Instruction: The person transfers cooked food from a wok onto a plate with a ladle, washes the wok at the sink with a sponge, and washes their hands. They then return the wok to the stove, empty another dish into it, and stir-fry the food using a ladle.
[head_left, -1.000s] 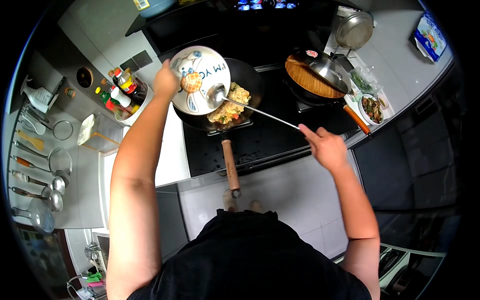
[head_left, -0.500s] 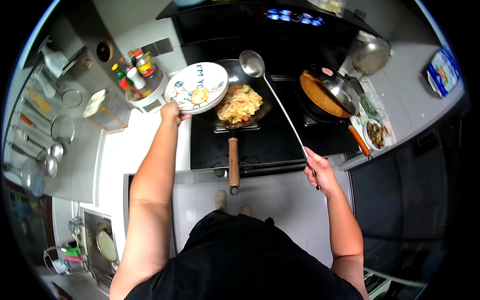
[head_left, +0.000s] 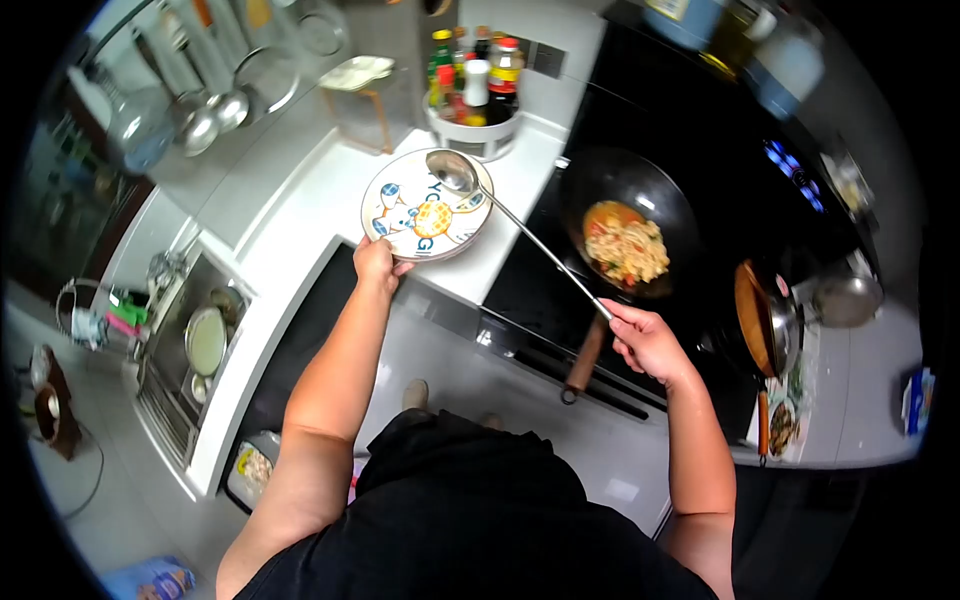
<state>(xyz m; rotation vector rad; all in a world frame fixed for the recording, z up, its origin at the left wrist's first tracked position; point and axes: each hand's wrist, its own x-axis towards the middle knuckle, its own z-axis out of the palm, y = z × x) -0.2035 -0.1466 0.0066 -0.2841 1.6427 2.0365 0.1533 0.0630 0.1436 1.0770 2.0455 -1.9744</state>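
My left hand (head_left: 376,265) is closed on the near rim of a white plate (head_left: 408,212) printed with coloured drawings and letters. The plate is over the white counter, left of the stove. In my right hand (head_left: 645,340) is the handle of a long metal ladle (head_left: 452,172), whose bowl is over the plate's far edge; whether the two touch I cannot tell. A dark wok (head_left: 668,190) sits on the stove, its wooden handle (head_left: 587,362) pointing towards me. Cooked food with egg and red bits (head_left: 625,245) lies in the wok.
Behind the plate, a round rack (head_left: 478,135) holds several sauce bottles. A second pan with a wooden lid (head_left: 752,318) stands right on the stove. Ladles and strainers (head_left: 228,108) hang at the upper left. A sink (head_left: 180,385) with dishes is at the left.
The view has turned left. The plate has moved from beside the wok to over the left counter, and the ladle's bowl has gone from over the wok's far side to over the plate.
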